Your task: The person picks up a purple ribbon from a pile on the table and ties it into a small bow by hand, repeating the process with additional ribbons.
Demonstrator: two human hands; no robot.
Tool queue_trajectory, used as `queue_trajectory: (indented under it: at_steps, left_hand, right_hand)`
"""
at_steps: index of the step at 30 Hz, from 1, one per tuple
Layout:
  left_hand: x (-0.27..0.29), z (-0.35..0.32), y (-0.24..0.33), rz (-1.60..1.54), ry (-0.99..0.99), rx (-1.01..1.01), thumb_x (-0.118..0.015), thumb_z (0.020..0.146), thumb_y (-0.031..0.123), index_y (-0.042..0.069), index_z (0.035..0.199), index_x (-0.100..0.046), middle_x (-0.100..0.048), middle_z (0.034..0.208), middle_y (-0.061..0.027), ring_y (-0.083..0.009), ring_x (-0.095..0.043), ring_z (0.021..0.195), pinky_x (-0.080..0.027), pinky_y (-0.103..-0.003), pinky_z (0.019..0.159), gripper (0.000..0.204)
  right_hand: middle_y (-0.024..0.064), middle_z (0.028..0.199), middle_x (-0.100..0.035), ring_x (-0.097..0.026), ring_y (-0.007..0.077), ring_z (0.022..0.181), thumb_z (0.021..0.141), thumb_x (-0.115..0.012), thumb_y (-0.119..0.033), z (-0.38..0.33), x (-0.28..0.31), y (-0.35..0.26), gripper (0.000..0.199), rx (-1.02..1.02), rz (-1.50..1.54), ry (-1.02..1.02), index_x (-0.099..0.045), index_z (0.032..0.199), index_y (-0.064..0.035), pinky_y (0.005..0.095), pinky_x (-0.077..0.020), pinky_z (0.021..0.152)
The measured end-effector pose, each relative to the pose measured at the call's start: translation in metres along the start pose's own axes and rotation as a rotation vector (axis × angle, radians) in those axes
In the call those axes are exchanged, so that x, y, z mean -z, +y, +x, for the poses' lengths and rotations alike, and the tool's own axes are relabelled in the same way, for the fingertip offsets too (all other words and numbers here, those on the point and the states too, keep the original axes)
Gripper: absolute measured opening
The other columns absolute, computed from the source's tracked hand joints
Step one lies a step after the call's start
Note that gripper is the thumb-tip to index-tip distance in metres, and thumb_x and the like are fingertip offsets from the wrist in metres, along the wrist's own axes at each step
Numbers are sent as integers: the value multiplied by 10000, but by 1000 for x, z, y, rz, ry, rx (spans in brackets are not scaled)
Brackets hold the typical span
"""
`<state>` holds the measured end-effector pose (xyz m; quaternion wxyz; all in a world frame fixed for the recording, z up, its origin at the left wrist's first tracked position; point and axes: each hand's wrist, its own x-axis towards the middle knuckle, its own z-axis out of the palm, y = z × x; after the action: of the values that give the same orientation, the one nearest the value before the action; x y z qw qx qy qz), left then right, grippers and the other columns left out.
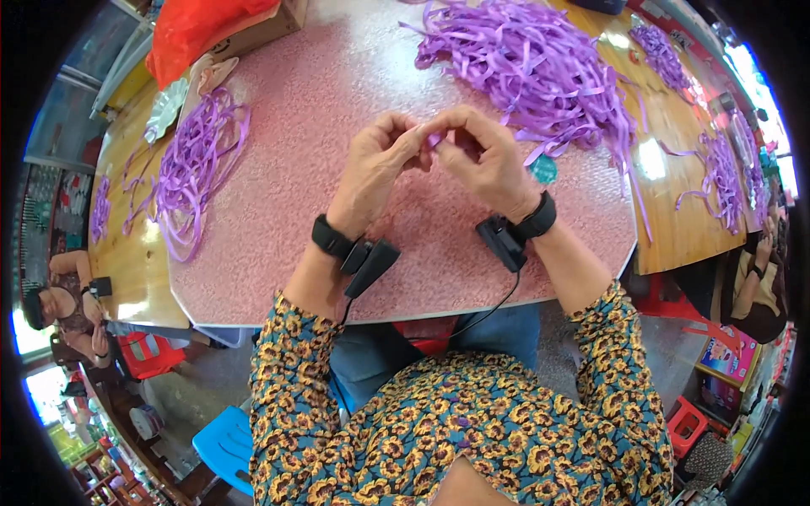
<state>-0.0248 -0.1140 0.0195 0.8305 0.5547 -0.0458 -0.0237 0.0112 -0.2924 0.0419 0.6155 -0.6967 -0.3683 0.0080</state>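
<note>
Pink speckled desk [287, 211] carries a large heap of purple ribbon strips [531, 67] at its far right corner and a smaller bundle [194, 164] along its left edge. Left hand [375, 164] and right hand [481, 160] meet above desk centre, fingers pinched closed on one short ribbon piece [433, 139]. Judged light, limp, slippery; best gripped at its ends.
</note>
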Motion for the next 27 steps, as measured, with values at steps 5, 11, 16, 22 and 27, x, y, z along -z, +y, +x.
queue_trajectory:
  at_steps: [5,11,16,22,27]
  left_hand:
    - [3,-5,-2,-5,49,18,-622,969,201,34,1003,-585,-642,851,-38,-104,-617,745,-522,-246,704,174]
    - [0,-3,1,18,73,12,-631,964,218,32,995,-613,-647,845,-32,-93,-611,737,-516,-239,705,189]
    - [-2,-2,4,-2,46,17,-608,976,187,32,1012,-626,-637,890,-29,-108,-601,774,-506,-264,723,160]
    - [-8,-4,6,149,41,-49,-670,936,196,11,1038,-647,-667,907,-34,-95,-623,801,-523,-244,744,212]
    - [-3,-4,3,173,63,-54,-674,931,175,-1,1056,-645,-671,919,-40,-99,-631,820,-523,-239,747,217]
  right_hand:
    - [-32,831,-597,-477,9,668,882,-615,8,-1,-5,-2,159,-93,54,8,-635,1037,-19,175,-392,579]
    - [-37,822,-594,-479,8,670,896,-638,-23,-1,-5,4,136,-129,31,66,-633,1031,-11,173,-394,577]
    - [-47,806,-598,-481,7,666,895,-642,-29,0,-4,7,134,-112,-29,113,-634,1026,-6,168,-395,576]
    - [-18,851,-635,-547,19,727,910,-623,-19,-1,-2,13,138,-160,-51,143,-641,1045,4,170,-447,624]
    - [0,882,-651,-575,34,764,921,-642,-34,-1,-4,19,155,-132,-21,113,-667,1069,2,172,-464,655]
